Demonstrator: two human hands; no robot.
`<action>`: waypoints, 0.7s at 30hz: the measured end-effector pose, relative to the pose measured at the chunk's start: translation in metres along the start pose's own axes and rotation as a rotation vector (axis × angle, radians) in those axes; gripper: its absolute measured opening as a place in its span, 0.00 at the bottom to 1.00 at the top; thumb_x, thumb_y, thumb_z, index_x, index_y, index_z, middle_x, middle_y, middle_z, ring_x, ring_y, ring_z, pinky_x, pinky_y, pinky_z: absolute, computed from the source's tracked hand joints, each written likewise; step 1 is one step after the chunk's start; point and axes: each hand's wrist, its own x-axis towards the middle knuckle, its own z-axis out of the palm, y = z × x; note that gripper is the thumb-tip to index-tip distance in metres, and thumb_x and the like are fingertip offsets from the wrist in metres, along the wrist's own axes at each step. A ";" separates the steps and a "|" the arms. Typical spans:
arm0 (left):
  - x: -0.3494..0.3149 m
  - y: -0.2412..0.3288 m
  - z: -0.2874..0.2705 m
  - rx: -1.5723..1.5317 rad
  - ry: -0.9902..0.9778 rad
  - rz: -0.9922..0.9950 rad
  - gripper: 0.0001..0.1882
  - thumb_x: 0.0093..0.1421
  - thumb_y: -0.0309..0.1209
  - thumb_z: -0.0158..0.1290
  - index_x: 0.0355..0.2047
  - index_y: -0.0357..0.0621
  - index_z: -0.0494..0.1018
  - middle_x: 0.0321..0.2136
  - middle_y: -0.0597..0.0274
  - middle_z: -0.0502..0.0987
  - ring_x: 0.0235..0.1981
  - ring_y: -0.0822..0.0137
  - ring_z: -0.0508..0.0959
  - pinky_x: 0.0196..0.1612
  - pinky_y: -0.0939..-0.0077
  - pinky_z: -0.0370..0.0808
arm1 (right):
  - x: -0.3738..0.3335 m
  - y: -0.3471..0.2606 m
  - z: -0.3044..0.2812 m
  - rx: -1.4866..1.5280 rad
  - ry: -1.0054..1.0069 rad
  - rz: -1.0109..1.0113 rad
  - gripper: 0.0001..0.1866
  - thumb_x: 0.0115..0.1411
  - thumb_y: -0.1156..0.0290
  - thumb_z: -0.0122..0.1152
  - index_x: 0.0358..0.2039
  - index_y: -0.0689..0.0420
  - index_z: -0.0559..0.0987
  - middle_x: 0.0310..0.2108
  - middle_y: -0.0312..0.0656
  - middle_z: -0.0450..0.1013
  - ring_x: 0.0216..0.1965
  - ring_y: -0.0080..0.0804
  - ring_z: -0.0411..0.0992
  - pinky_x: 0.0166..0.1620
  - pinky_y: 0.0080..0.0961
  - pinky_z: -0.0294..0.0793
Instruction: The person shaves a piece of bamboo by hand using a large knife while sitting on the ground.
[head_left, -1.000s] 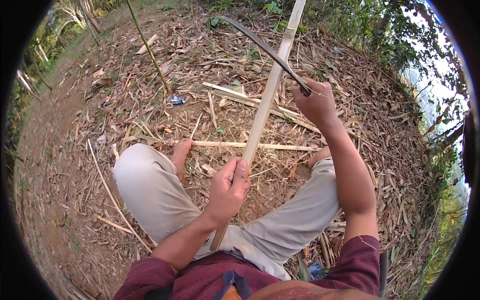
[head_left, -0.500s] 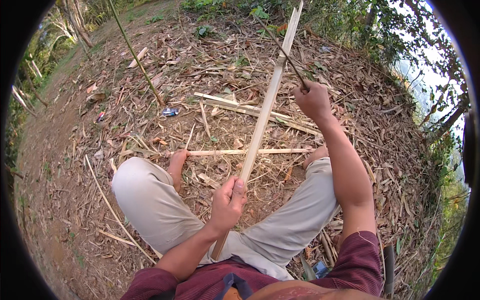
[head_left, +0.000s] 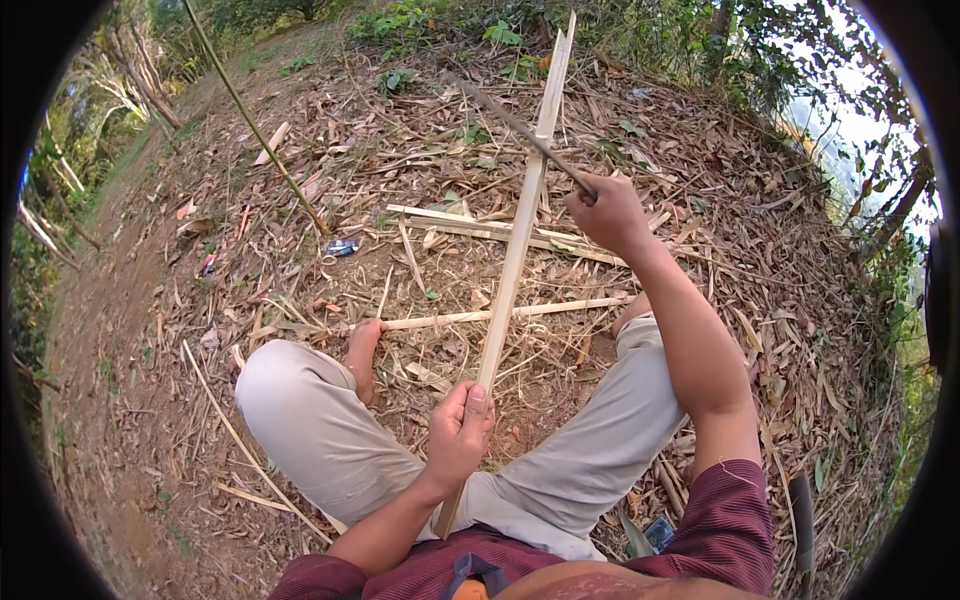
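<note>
My left hand point(head_left: 460, 435) is closed round the near part of a long pale bamboo strip point(head_left: 517, 240), thumb on top. The strip slants up and away from my lap, and its far end is split into two prongs. My right hand point(head_left: 610, 215) grips a long dark blade, apparently a knife point(head_left: 520, 130), its handle hidden in the fist. The blade crosses the strip near the start of the split; whether it cuts in or only touches, I cannot tell. Below the strip, a thin bamboo stick point(head_left: 460, 318) lies crosswise between my bare feet point(head_left: 363, 360).
More split bamboo pieces point(head_left: 470, 226) lie just beyond the stick. A green pole point(head_left: 255, 125) leans at the far left, near a small blue wrapper point(head_left: 342, 247). Dry leaves and shavings cover the ground. A dark curved object point(head_left: 801, 510) lies by my right side.
The knife has swung flatter, its tip now lower and further left, and my right hand has come slightly nearer. The strip's far end appears further left; the whole view has shifted a little.
</note>
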 end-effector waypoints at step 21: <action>0.078 0.113 -0.012 -0.320 0.497 0.851 0.10 0.73 0.40 0.41 0.39 0.50 0.57 0.24 0.65 0.65 0.18 0.74 0.67 0.22 0.77 0.70 | -0.106 -0.173 0.020 1.284 -0.674 0.458 0.12 0.67 0.62 0.58 0.43 0.57 0.72 0.15 0.28 0.61 0.13 0.16 0.58 0.17 0.20 0.59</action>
